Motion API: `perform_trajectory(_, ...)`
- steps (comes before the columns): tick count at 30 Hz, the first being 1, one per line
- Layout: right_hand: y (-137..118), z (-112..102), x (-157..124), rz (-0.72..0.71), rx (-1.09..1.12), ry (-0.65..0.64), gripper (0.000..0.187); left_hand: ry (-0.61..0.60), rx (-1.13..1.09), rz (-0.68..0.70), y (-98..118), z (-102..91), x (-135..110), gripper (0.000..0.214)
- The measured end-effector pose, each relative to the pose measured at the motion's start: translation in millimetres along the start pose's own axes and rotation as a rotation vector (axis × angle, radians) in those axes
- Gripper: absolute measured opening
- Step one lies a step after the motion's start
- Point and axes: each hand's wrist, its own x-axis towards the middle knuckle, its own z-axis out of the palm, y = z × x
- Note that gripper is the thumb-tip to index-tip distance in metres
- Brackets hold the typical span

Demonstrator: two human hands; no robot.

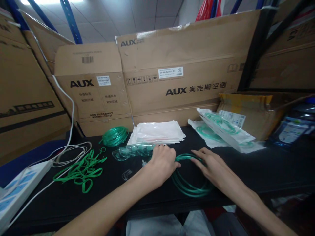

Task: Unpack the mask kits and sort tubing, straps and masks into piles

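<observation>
A coil of green tubing (189, 188) lies on the black table (270, 170) in front of me. My left hand (161, 164) rests on the coil's left edge, fingers curled over the tube and gripping it. My right hand (213, 165) lies flat on the coil's right side with its fingers stretched out. A clear oxygen mask (131, 151) sits just left of my left hand, beside a small clear clip (126, 174).
A stack of empty plastic bags (158, 132) lies behind my hands. Packed bags with green tubing (222, 129) are at the back right. Another green tubing coil (115, 135) and loose green straps (82, 168) lie to the left. A power strip (18, 190) is far left. Cardboard boxes (182, 65) wall the back.
</observation>
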Motion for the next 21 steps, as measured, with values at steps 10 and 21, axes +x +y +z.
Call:
perform_trajectory(10, 7.5, 14.1, -2.5, -0.114, 0.027, -0.062, 0.029, -0.101, -0.193, 0.206, -38.3, 6.2, 4.6, 0.025)
perform_trajectory(21, 6.8, 12.2, 2.2, -0.073, 0.001, -0.167, 0.019, 0.073, 0.022, 0.151, -7.3, -15.9, -28.3, 0.029)
